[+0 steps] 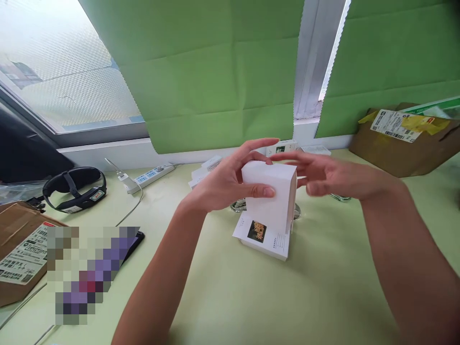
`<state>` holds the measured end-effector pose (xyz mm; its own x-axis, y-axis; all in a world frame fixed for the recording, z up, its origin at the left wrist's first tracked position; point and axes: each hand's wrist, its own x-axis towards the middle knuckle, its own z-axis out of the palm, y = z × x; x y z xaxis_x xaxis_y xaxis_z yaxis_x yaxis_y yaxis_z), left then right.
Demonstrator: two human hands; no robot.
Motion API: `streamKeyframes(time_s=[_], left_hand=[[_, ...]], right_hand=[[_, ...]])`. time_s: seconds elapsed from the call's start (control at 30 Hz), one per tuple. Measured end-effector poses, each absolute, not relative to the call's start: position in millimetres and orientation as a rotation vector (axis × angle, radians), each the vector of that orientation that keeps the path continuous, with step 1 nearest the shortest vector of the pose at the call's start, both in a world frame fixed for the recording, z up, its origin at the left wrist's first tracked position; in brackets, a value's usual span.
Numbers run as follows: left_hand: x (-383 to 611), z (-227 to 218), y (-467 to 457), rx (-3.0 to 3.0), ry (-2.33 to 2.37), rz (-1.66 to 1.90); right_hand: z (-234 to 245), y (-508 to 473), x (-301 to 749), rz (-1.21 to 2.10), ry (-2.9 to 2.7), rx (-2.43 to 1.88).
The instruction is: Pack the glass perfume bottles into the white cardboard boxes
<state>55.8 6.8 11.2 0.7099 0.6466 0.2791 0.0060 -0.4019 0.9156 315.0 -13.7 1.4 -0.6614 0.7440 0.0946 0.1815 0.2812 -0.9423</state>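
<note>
My left hand [239, 179] grips a plain white box [268, 199] from the left, thumb across its near face and fingers over the top and behind. The box stands upright above the middle of the table. At its right side is my right hand [323, 175], fingers stretched and apart, with the fingertips near the top edge; whether they touch is unclear. Just below, a flat white box with a flower picture [257, 231] lies on the table, partly covered by the held box. Clear, shiny items [297, 211] show in part behind the held box.
More white boxes [205, 171] lie near the window wall. A power strip [154, 176] and a black head strap [77, 189] are at the left. Cardboard boxes stand at the left edge [21, 249] and back right [402, 148]. A blurred-out item [93, 275] lies front left.
</note>
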Motion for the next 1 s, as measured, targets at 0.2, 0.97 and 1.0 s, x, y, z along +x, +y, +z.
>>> streamKeyframes(time_s=[0.2,0.97,1.0], left_hand=[[60,6,8,1.899,0.375,0.796],[62,17,-6,1.933,0.559,0.925],[62,18,-7,1.925,0.562,0.955]], right_hand=[[-12,-4,299,1.665,-2.079,-0.643],[-21,0,297,1.576,-1.873,-0.722],[-22,1,297,1.588,-1.872,-0.696]])
